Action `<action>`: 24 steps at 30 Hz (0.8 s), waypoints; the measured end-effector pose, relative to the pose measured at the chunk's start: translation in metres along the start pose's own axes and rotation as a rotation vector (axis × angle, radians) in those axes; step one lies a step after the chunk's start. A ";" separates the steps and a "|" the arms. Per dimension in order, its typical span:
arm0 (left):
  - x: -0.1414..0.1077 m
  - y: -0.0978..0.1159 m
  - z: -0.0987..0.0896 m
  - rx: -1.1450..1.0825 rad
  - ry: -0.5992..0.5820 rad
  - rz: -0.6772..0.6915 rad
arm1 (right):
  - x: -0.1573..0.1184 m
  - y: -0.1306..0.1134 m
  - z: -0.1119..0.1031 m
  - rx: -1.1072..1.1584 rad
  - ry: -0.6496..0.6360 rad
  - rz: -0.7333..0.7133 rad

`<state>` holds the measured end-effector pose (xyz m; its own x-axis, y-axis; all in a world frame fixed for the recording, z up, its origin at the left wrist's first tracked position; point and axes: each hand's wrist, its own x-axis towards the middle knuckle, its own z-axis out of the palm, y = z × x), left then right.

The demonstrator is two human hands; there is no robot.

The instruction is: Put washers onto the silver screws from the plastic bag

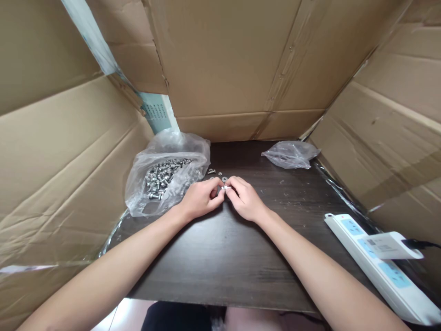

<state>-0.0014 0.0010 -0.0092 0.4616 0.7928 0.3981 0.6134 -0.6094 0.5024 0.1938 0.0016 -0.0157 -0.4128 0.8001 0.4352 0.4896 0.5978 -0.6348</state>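
Over the middle of the dark table, my left hand [204, 197] and my right hand [244, 196] meet fingertip to fingertip. Both pinch a small shiny metal bolt [225, 187], mostly covered by the fingers; its exact shape is blurred. Just beyond the fingertips lie a flat washer [224, 179], a smaller ring [220, 174] and a loose bolt [211, 171]. Left of my left hand, an open clear plastic bag [138, 184] holds a heap of metal bolts [161, 177].
A crumpled clear bag [292, 154] lies at the back right. A white power strip [375, 271] with a plugged-in white adapter [387, 246] runs along the right side. Cardboard walls [234, 59] enclose the table [220, 262] at the back and both sides.
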 end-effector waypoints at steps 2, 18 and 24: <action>0.000 0.000 0.000 0.005 -0.004 0.006 | 0.000 0.000 0.000 -0.003 -0.005 0.002; 0.000 0.000 0.001 0.013 -0.007 -0.004 | -0.001 -0.004 -0.001 0.044 0.007 0.001; 0.000 0.000 0.001 0.002 -0.024 -0.001 | 0.000 0.000 0.000 0.034 0.010 0.006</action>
<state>-0.0010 0.0012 -0.0098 0.4759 0.7934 0.3795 0.6154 -0.6087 0.5008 0.1934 0.0014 -0.0156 -0.4023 0.8042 0.4375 0.4656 0.5912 -0.6586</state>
